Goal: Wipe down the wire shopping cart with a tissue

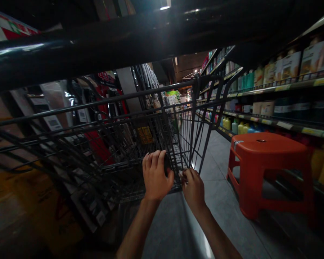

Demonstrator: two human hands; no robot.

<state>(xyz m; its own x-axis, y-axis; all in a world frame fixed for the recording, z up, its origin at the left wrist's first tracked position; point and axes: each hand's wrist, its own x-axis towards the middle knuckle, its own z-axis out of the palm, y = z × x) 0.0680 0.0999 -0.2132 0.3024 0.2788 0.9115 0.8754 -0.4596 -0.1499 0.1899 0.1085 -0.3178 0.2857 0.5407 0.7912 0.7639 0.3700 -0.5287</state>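
Note:
A dark grey wire shopping cart (178,108) spreads across the middle of the view. My left hand (157,178) is in front of its mesh, the back of the hand towards me. Its fingers curl around a dark thing, partly visible between thumb and fingers, whose kind I cannot make out. Just right of it and lower, my right hand (193,189) is closed, thumb and fingers pinched together near the cart's wires. A small pale bit shows at the fingertips, too small to name.
A thick black bar (97,46) crosses close overhead. An orange plastic stool (270,147) stands on the grey tiled floor (216,194) at right, before shelves (286,86) of bottles. Hanging packaged goods (54,118) line the left. Something yellow (40,205) is at lower left.

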